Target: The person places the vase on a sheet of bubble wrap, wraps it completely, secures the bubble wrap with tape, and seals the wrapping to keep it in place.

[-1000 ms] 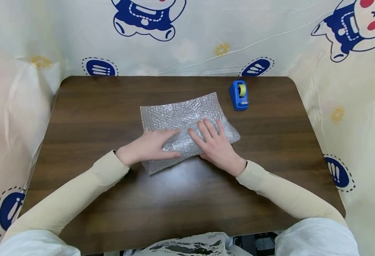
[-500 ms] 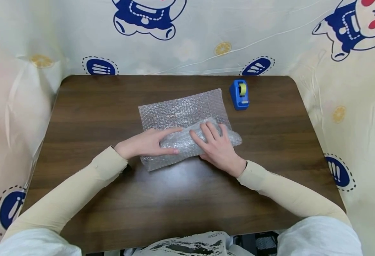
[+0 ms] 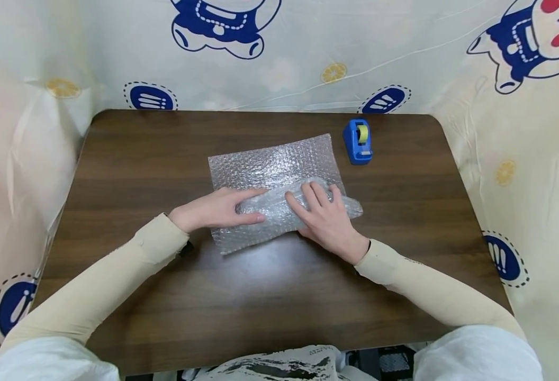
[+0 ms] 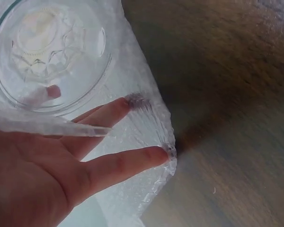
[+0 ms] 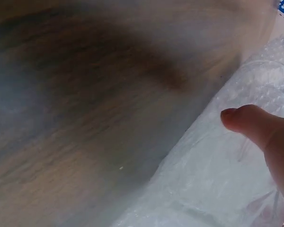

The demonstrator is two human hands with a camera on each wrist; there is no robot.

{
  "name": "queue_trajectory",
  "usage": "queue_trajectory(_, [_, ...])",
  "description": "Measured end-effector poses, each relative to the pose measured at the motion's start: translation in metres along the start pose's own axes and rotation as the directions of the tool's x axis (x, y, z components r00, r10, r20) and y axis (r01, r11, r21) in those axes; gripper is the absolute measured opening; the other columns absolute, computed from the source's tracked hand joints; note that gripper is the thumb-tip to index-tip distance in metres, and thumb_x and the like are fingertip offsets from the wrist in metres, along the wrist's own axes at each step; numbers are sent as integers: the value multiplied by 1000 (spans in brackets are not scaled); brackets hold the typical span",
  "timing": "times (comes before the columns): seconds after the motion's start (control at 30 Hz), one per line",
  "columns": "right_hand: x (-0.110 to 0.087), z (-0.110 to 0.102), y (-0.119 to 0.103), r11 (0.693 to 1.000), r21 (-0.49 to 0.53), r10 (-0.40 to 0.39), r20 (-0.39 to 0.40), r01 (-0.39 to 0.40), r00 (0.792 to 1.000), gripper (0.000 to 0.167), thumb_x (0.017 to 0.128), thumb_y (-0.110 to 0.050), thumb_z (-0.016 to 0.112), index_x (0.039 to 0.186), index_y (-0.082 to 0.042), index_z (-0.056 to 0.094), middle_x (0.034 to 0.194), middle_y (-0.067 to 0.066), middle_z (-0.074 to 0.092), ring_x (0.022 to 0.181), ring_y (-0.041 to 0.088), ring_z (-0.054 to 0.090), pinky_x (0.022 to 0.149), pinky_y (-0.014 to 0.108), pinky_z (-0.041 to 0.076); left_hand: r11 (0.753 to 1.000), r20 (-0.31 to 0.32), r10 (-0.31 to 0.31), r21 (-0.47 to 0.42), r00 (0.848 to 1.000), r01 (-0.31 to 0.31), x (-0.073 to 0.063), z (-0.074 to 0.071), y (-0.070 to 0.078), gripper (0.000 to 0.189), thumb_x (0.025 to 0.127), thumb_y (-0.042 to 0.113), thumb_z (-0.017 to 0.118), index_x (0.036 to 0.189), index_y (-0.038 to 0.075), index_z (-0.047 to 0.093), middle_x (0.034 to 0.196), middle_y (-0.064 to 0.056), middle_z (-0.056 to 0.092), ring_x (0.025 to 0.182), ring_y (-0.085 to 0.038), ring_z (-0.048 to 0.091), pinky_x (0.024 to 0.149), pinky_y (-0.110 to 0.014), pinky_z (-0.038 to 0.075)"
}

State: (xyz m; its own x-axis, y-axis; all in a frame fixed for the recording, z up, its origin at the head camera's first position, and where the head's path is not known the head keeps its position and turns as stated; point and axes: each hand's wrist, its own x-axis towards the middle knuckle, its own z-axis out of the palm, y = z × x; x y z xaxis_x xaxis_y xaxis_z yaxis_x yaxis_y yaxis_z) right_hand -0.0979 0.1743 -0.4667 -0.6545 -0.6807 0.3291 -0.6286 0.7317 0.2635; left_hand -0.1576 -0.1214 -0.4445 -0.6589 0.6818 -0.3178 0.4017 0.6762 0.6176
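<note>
Bubble wrap lies at a slight slant on the table, its far part flat and its near part turned over into a loose roll with both hands on it. Clear glassware sits inside the roll; the left wrist view looks straight at its round rim and faceted inside, close by the hand.

The left hand is at the roll's left end, thumb and forefinger parted and nearly straight, one along the far side, the other toward the near side, with the roll's end between them. In the left wrist view two outstretched digits touch the wrap near its edge, and another fingertip shows through clear material at the rim of the glassware.

The right hand rests across the roll to the right of its middle. Its fingers are fanned and slightly bent over the top, while the right wrist view shows the thumb lying along the wrap near its edge. The roll's right tip pokes out beyond this hand.

Past the sheet's far right corner, well apart from the hands, stands a blue tape dispenser with a yellow reel. Beneath everything is the dark wood-grain table, surrounded by pale printed sheeting.
</note>
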Motion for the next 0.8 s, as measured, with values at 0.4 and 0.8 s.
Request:
queue_trajectory(0.4, [16, -1, 9, 998, 65, 9, 52, -12, 999, 95, 73, -58, 88, 149, -16, 47, 130, 17, 52, 120, 37, 47, 92, 62, 44, 996, -32, -31, -82, 999, 28, 2, -10, -9, 78, 100, 68, 51, 154, 13, 36, 120, -17, 68, 101, -27, 68, 101, -53, 51])
queue_trajectory(0.8, [19, 5, 13, 997, 82, 7, 37, -10, 999, 97, 71, -57, 89, 148, -15, 48, 132, 19, 53, 121, 39, 49, 85, 59, 46, 915, -453, 116, 394, 884, 82, -4, -6, 27, 79, 96, 61, 64, 143, -2, 57, 139, -23, 62, 129, -42, 58, 109, -60, 44])
